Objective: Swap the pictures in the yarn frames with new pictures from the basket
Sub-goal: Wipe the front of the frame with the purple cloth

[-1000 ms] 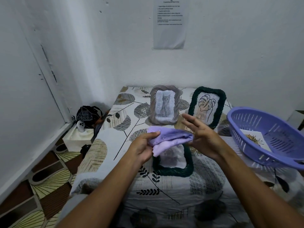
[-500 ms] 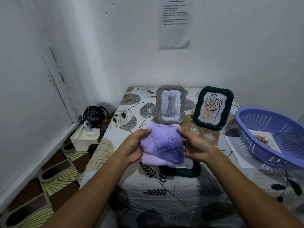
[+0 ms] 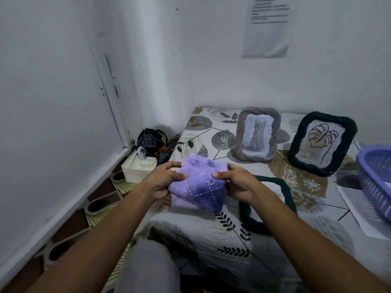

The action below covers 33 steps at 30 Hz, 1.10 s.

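Gripping a folded purple cloth [image 3: 198, 185], both hands are curling round it; left hand [image 3: 163, 182] is pinching its left edge; right hand [image 3: 237, 182] its right. A dark green frame [image 3: 273, 206] is lying flat just beside it.

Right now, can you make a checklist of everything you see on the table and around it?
Surface: table under a leaf-print cover.
Job's things: grey yarn frame with cat picture and dark green frame with leaf drawing, both upright; another dark green frame lying flat; purple basket at the right edge.
Clutter: folded purple cloth.
Grippers: left hand and right hand grip the cloth.
Cables: nothing seen.
Surroundings: white walls, taped paper sheet, dark bag on the floor.
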Each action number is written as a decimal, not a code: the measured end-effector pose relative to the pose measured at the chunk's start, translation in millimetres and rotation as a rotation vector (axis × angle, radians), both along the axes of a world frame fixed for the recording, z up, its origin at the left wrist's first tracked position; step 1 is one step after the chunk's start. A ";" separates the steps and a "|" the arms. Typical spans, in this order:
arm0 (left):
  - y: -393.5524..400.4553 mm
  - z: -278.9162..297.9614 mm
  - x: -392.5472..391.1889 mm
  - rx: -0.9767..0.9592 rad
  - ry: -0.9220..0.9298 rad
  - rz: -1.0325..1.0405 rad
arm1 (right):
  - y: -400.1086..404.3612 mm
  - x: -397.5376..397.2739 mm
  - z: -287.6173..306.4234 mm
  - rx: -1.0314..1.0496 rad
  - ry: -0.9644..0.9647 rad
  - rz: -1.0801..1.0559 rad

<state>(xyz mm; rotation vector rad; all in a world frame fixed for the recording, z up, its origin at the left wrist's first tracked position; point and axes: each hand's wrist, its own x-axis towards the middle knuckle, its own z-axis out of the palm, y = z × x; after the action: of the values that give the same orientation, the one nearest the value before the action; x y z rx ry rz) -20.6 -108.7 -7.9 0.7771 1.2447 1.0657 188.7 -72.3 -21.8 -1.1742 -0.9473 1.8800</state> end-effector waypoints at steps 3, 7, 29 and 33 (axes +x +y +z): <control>3.4 1.3 -17.4 -0.045 -0.020 -0.007 | 3.9 -14.4 -1.6 -0.081 0.073 0.081; 11.2 -6.7 -37.7 -0.091 0.018 -0.013 | 10.0 -28.3 -14.0 -0.074 0.016 0.170; 31.8 -14.8 -11.8 0.340 1.068 0.013 | 3.2 -6.1 -0.6 0.440 -0.780 -0.042; 26.2 -7.4 33.0 0.317 0.676 -0.107 | -10.4 56.7 21.0 0.257 -0.545 -0.141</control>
<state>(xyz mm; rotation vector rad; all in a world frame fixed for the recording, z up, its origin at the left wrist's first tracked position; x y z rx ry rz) 12.4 -82.4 -15.3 1.5160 1.5847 0.9519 245.4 -82.7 -0.8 -1.5770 -1.3099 1.2969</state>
